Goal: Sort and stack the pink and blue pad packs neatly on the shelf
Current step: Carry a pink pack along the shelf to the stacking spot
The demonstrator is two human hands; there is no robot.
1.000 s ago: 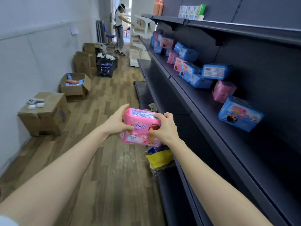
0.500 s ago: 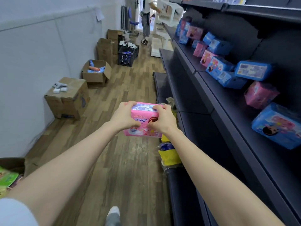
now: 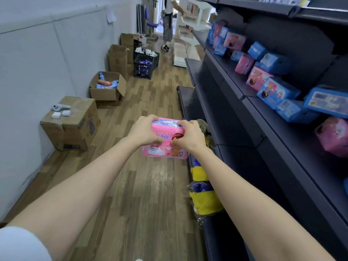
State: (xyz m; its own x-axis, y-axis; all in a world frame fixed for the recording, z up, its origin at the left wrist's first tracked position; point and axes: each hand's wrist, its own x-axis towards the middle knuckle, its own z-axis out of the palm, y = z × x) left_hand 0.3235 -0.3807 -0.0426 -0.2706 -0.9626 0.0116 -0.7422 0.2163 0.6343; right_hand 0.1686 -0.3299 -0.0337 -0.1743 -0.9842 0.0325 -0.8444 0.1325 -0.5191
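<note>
I hold a pink pad pack (image 3: 165, 147) out over the aisle floor, left of the dark shelf unit. My left hand (image 3: 144, 131) grips its left end and my right hand (image 3: 190, 137) grips its right end, fingers curled over the top edge. On the dark shelf (image 3: 282, 140) to the right lie several loose packs in disorder: a blue pack (image 3: 276, 92), another blue pack (image 3: 328, 101), a pink pack (image 3: 334, 136) and a pink pack (image 3: 257, 78). More pink and blue packs (image 3: 227, 41) crowd the far end.
Yellow and blue packages (image 3: 204, 196) sit on the bottom shelf below my right arm. Cardboard boxes (image 3: 72, 123) line the left wall, one open box (image 3: 106, 87) holds bottles. A black crate (image 3: 145, 64) stands farther on. A person (image 3: 167, 21) stands at the aisle's end.
My view has swung left and down, so the shelf packs sit farther right in view. Both hands keep hold of the pink pack, and my thumbs have closed in over its front.
</note>
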